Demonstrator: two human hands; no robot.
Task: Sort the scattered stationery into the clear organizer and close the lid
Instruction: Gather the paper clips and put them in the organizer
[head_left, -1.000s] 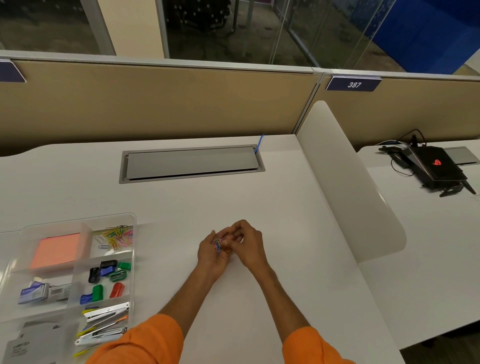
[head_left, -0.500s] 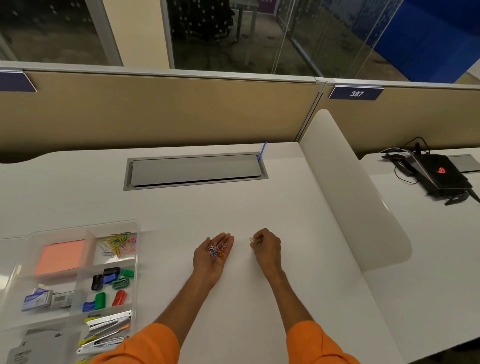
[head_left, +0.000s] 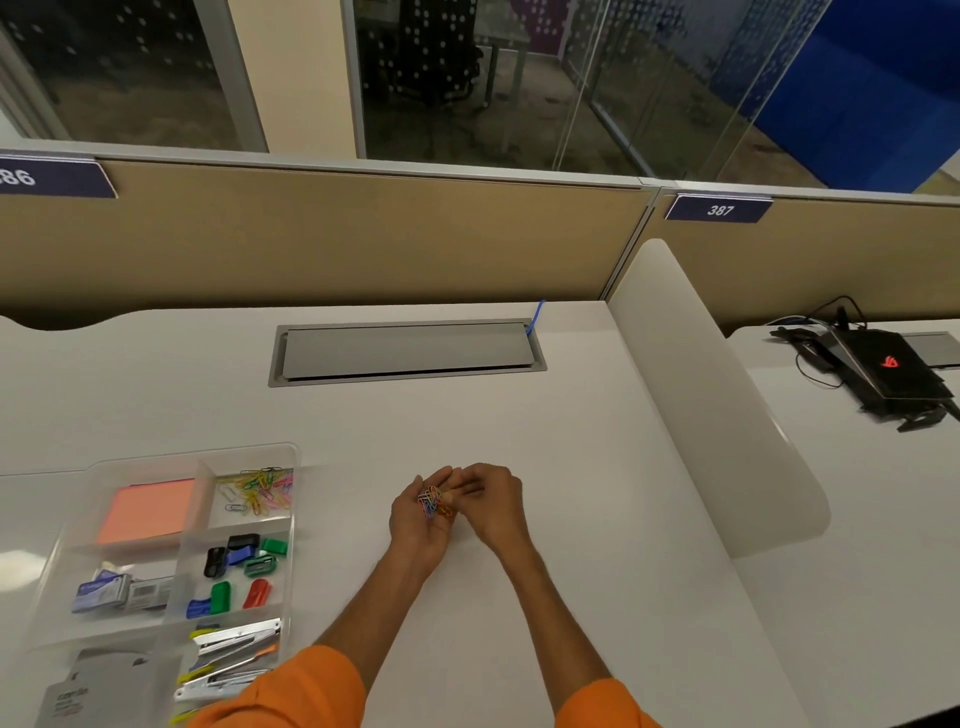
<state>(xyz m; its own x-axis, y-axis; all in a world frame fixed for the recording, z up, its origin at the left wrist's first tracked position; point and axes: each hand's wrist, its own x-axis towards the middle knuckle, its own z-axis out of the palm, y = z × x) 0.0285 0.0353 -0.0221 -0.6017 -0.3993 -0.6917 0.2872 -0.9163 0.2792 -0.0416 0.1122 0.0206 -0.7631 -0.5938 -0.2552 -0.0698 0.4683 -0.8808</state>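
The clear organizer was cut off at the frame's lower left on the bench. The left hand cupped the paper clips. The right hand had curled fingertips touching them, though any pinch was unclear.

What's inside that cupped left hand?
A small heap of coloured paper clips lies in the left hand. The right hand covers part of it; whether its fingers pinch a clip cannot be seen.

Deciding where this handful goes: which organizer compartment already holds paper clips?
The far-right compartment, beside the orange sticky notes; no other holds loose clips.
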